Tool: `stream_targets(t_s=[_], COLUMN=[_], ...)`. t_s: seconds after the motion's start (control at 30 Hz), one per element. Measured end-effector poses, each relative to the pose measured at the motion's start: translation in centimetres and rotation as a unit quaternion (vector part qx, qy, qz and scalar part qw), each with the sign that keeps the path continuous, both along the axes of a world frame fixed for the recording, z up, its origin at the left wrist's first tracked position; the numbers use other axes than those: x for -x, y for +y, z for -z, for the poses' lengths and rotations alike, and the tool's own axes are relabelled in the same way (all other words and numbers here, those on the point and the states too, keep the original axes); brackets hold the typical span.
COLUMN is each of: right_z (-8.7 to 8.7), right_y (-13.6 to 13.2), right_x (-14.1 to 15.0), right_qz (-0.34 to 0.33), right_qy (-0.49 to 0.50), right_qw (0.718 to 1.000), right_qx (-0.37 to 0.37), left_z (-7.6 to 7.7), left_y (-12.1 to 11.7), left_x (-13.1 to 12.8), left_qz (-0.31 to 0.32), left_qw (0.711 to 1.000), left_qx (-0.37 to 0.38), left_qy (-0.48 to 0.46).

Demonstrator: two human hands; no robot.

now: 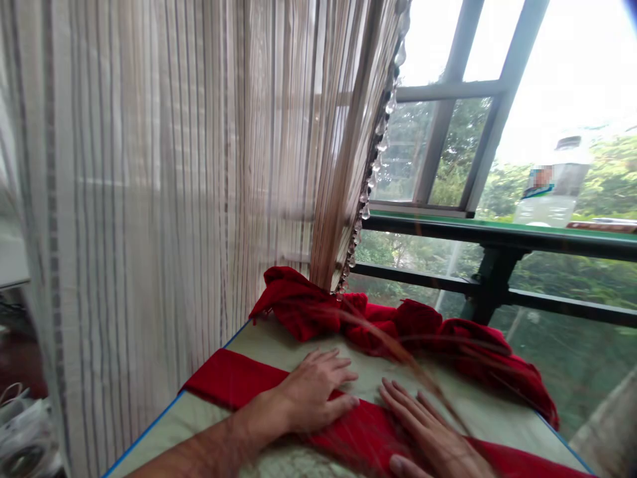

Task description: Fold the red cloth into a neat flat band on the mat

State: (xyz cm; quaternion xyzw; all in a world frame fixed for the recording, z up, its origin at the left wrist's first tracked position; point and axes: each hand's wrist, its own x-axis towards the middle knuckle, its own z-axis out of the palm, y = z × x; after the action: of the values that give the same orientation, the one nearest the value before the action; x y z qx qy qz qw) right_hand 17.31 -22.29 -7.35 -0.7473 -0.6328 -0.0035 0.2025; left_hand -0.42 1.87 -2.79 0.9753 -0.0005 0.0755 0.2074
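Note:
My left hand [311, 392] lies flat, fingers spread, on a flat band of red cloth [233, 380] stretched across a pale table top [279, 345]. My right hand [432, 435] rests flat beside it on the same red band, fingers together and pointing away from me. Neither hand grips anything. A crumpled heap of the red cloth [398, 325] is bunched along the far edge of the table, just beyond both hands.
A striped sheer curtain [174, 166] with a beaded edge [373, 166] hangs at the left, touching the cloth heap. Behind the table runs a dark railing [497, 236] with a green top, a plastic bottle [552, 189] on it, and an open window [448, 93].

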Motion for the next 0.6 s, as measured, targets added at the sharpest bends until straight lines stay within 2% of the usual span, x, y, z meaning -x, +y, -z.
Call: stream_targets(t_s=[0.13,0.2,0.37,0.6], right_z=[-0.1,0.0,-0.3,-1.6], right_y=[0.5,0.6,0.2,0.3], right_x=[0.0,-0.1,0.1,0.9], right_qz=[-0.022,-0.031,-0.026,-0.019], right_qy=[0.025,0.041,0.069,0.08], right_qw=[0.998,0.996,0.991,0.987], right_qx=[0.055,0.076,0.113,0.136], left_z=[-0.3,-0.4,-0.6,-0.4], left_y=[-1.1,-1.7,-2.3,-2.0], left_x=[0.3,0.5,0.8,0.7], left_qz=[0.077,0.1,0.077,0.077], left_qw=[0.995,0.994,0.992,0.991], left_qx=[0.031,0.042,0.035,0.019], left_qy=[-0.047,-0.027,0.089,0.103])
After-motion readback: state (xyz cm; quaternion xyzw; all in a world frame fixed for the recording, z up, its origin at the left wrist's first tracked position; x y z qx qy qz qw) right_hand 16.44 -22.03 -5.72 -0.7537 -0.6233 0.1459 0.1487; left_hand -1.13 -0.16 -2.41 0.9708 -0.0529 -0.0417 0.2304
